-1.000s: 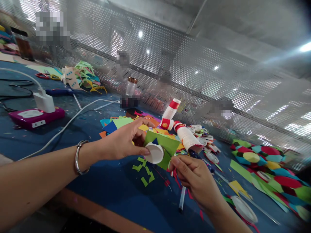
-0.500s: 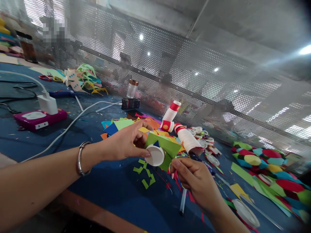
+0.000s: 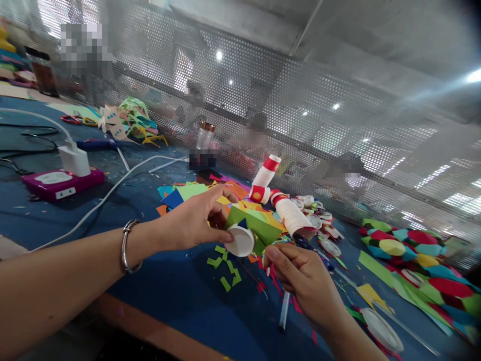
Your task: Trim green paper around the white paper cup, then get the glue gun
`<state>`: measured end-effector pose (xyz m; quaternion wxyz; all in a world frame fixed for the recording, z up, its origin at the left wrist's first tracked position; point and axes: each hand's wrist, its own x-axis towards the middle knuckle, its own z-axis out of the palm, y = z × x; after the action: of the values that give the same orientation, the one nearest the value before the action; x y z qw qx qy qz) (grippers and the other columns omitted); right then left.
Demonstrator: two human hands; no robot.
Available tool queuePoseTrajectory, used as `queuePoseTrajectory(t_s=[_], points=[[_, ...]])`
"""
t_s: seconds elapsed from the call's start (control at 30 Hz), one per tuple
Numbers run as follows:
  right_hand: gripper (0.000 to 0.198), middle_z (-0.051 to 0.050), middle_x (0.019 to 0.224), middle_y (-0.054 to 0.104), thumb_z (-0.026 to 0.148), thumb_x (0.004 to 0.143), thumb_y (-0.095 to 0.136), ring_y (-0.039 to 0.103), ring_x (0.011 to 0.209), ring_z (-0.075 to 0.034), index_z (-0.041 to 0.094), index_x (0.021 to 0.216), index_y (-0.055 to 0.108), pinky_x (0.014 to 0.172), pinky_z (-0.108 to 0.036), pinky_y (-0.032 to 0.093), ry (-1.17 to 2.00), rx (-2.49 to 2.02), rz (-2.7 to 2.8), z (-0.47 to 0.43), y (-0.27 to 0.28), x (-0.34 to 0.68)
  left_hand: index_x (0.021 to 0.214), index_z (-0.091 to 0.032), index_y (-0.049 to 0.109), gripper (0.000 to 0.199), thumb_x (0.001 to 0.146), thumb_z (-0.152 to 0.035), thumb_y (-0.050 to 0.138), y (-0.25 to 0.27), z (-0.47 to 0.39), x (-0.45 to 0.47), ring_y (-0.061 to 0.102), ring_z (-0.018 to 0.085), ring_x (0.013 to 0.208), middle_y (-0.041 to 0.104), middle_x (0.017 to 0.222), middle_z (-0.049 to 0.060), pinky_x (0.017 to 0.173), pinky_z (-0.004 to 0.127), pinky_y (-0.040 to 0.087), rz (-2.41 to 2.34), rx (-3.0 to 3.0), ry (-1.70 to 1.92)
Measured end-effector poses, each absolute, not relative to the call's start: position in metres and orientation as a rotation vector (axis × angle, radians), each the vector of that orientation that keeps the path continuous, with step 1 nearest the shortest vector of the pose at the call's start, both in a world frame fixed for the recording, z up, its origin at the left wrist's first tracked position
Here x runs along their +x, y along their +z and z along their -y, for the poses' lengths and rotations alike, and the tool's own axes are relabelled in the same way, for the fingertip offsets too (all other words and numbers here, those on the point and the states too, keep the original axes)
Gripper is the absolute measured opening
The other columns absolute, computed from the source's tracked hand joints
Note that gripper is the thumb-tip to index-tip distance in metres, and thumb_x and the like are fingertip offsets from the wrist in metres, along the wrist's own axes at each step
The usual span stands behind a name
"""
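The left hand's [image 3: 195, 218] grip pinches a round white disc [image 3: 240, 241] with a small dark-blue paper triangle [image 3: 242, 223] at its top edge, against a light-green paper sheet [image 3: 255, 220], above the blue counter [image 3: 169, 301]. The right hand [image 3: 296, 273] has thumb and forefinger together at the sheet's lower right; whether they grasp it, I cannot tell. Small cut green paper scraps [image 3: 225, 284] lie below on the counter.

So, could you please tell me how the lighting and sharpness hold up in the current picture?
Head view: glare streaks from the bright light at upper right; same view, the colourful shapes at far right look stretched and soft, while the left hand and white disc look fairly sharp.
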<state>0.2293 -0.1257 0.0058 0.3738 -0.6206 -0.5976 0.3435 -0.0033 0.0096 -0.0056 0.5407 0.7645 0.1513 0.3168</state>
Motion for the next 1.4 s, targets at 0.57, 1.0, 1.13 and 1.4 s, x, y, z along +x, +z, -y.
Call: queuePoseTrajectory(t_s=[0.57, 1.0, 1.13, 1.4], points=[[0.05, 0.01, 0.054, 0.022, 0.066, 0.09, 0.066, 0.014, 0.049, -0.007, 0.018, 0.074, 0.067, 0.046, -0.027, 0.011, 0.935, -1.541, 1.37, 0.1272, 0.0071, 0.2247, 0.151, -0.026, 0.026, 0.093, 0.078, -0.028, 0.084, -0.0063, -0.0104, -0.0047, 0.062, 0.015, 0.072, 0.069, 0.084, -0.002, 0.06, 0.026, 0.042, -0.352, 1.728, 0.725], [0.051, 0.011, 0.053, 0.021, 0.066, 0.09, 0.065, 0.014, 0.047, -0.006, 0.018, 0.074, 0.067, 0.043, -0.026, 0.011, 0.945, -1.52, 1.391, 0.1248, 0.0013, 0.23, 0.16, -0.025, 0.015, 0.099, 0.085, -0.028, 0.079, -0.0062, -0.0121, -0.0038, 0.058, 0.012, 0.068, 0.074, 0.088, 0.001, 0.058, 0.024, 0.038, -0.315, 1.761, 0.681], [0.05, 0.011, 0.053, 0.021, 0.065, 0.091, 0.065, 0.014, 0.047, -0.006, 0.018, 0.073, 0.066, 0.044, -0.025, 0.011, 0.944, -1.523, 1.408, 0.1248, 0.0009, 0.23, 0.16, -0.025, 0.017, 0.094, 0.087, -0.026, 0.077, -0.0049, -0.0108, -0.004, 0.054, 0.01, 0.064, 0.072, 0.084, -0.002, 0.055, 0.022, 0.035, -0.322, 1.798, 0.704], [0.053, 0.011, 0.053, 0.022, 0.069, 0.09, 0.063, 0.016, 0.046, -0.007, 0.018, 0.075, 0.067, 0.043, -0.026, 0.012, 0.916, -1.535, 1.419, 0.1248, 0.0005, 0.2306, 0.151, -0.023, 0.032, 0.072, 0.09, -0.019, 0.07, 0.0009, -0.0039, -0.0051, 0.059, 0.011, 0.07, 0.071, 0.085, -0.002, 0.059, 0.023, 0.04, -0.354, 1.945, 0.799]])
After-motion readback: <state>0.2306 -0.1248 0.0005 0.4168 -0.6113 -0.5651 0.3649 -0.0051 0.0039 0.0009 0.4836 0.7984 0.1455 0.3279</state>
